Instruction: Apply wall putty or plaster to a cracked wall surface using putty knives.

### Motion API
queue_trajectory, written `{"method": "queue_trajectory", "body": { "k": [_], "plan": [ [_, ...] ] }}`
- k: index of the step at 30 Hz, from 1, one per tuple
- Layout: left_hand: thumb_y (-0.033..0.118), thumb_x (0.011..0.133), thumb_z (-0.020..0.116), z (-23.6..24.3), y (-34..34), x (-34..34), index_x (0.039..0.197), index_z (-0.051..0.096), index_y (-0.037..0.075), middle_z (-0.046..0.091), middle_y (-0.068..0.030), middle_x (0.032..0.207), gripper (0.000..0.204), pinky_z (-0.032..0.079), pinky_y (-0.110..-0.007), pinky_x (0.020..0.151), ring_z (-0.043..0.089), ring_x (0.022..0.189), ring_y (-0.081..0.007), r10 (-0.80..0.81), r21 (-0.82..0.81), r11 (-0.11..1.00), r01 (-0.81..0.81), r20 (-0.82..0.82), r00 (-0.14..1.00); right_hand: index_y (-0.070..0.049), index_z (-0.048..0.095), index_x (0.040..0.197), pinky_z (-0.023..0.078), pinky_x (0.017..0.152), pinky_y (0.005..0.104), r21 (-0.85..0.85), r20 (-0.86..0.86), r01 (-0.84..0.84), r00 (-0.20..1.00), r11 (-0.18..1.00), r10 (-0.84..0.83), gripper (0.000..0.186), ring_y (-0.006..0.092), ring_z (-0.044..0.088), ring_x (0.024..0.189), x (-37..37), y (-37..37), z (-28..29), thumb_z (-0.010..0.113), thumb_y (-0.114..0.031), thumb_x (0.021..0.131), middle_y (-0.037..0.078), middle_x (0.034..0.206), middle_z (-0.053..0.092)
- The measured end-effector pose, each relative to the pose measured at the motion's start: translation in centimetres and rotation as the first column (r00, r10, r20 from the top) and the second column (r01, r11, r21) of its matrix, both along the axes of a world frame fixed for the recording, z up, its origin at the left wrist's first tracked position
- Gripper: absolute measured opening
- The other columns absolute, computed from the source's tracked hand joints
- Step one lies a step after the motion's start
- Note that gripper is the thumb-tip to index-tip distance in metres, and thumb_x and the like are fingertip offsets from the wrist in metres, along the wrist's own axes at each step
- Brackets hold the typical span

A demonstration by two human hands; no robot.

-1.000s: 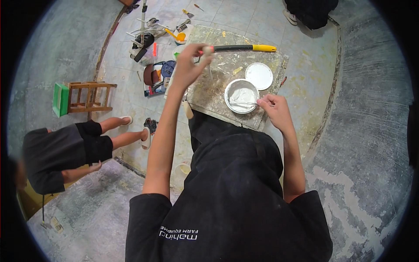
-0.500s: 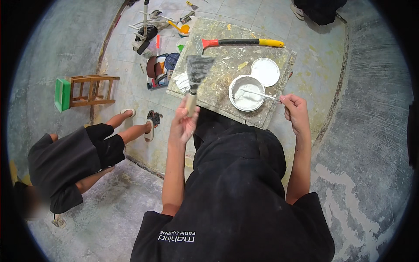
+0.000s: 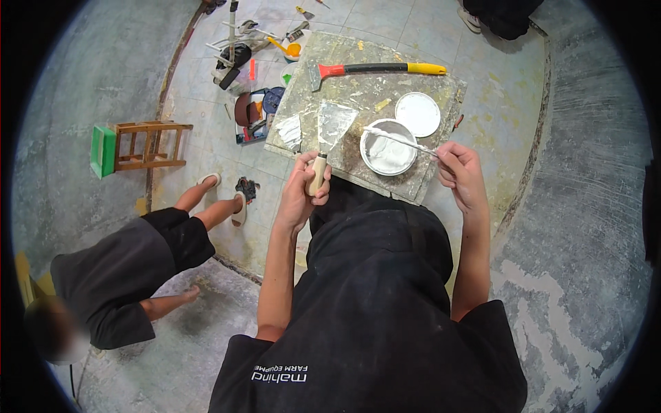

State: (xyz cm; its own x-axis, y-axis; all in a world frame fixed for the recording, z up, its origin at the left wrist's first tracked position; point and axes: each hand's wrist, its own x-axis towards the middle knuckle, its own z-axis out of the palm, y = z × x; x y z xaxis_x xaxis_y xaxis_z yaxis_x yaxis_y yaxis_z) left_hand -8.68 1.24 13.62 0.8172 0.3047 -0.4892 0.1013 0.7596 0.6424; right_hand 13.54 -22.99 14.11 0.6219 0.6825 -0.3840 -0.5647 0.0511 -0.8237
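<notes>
My left hand (image 3: 308, 187) is closed round the pale wooden handle of a putty knife (image 3: 335, 126). Its broad blade, with white smears on it, points away from me over the spattered board (image 3: 365, 89). In my right hand (image 3: 463, 172) I pinch the near end of a thin stick (image 3: 406, 142). White paste coats the stick's far end, which hangs over a round white tub (image 3: 366, 160). White paste (image 3: 391, 157) lies inside the tub. The tub's white lid (image 3: 418, 115) rests just behind it on the board.
A long-handled scraper (image 3: 375, 68) in red, black and yellow lies across the board's far side. On the left, a toolbox (image 3: 251, 131) and a wooden stool (image 3: 148, 146) are on the floor. Another person (image 3: 124, 275) is at left; someone in black (image 3: 506, 17) is at far right.
My left hand has moved right and turned the putty knife, whose blade now faces up. The stick's tip has lifted out of the paste. The other person at left has shifted and lowered an arm.
</notes>
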Motion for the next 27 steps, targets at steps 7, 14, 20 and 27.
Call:
{"method": "queue_trajectory", "body": {
  "k": [7, 14, 20, 27],
  "plan": [
    [0.018, 0.098, 0.041, 1.2, -1.4, 2.0, 0.120, 0.034, 0.017, 0.050, -0.0093, 0.095, 0.024, 0.033, -0.023, 0.053, 0.039, 0.058, -0.0086, -0.028, 0.201, 0.979, 0.030, -0.014, 1.000, 0.001, 0.065, 0.095, 0.028, 0.049, 0.0191, -0.046, 0.242, 0.025, 0.970, 0.999, -0.013, 0.012, -0.0012, 0.039, 0.056, -2.3, 2.9, -0.9, 0.066, -0.011, 0.096, -0.006, 0.070, 0.056],
    [0.022, 0.097, 0.041, 1.0, -1.3, 1.7, 0.119, 0.030, 0.018, 0.051, -0.0076, 0.090, 0.024, 0.031, -0.023, 0.053, 0.036, 0.057, -0.0076, -0.116, 0.380, 0.916, 0.126, -0.048, 0.992, 0.001, 0.067, 0.091, 0.041, 0.053, 0.0248, -0.169, 0.830, 0.218, 0.557, 0.961, 0.019, 0.009, 0.0095, 0.055, 0.061, -3.3, 3.9, 0.8, 0.073, -0.005, 0.087, 0.005, 0.072, 0.062],
    [0.022, 0.097, 0.041, 1.1, -1.3, 1.7, 0.118, 0.030, 0.018, 0.051, -0.0073, 0.089, 0.024, 0.031, -0.023, 0.054, 0.037, 0.058, -0.0076, -0.132, 0.357, 0.923, 0.141, -0.050, 0.990, 0.000, 0.069, 0.091, 0.046, 0.055, 0.0297, -0.265, 0.871, 0.222, 0.473, 0.938, 0.134, 0.011, 0.0180, 0.061, 0.062, -3.0, 3.1, 0.7, 0.075, -0.008, 0.087, 0.012, 0.077, 0.066],
    [0.017, 0.099, 0.039, 0.7, -0.8, 1.8, 0.116, 0.027, 0.018, 0.054, -0.0089, 0.091, 0.021, 0.032, -0.021, 0.056, 0.038, 0.063, -0.0086, -0.181, 0.371, 0.912, 0.176, -0.022, 0.983, 0.003, 0.068, 0.080, 0.035, 0.052, 0.0288, -0.245, 0.832, 0.281, 0.552, 0.928, 0.052, 0.025, 0.0093, 0.046, 0.054, -3.0, 3.5, 0.6, 0.068, -0.018, 0.095, 0.007, 0.061, 0.056]
  ]
}}
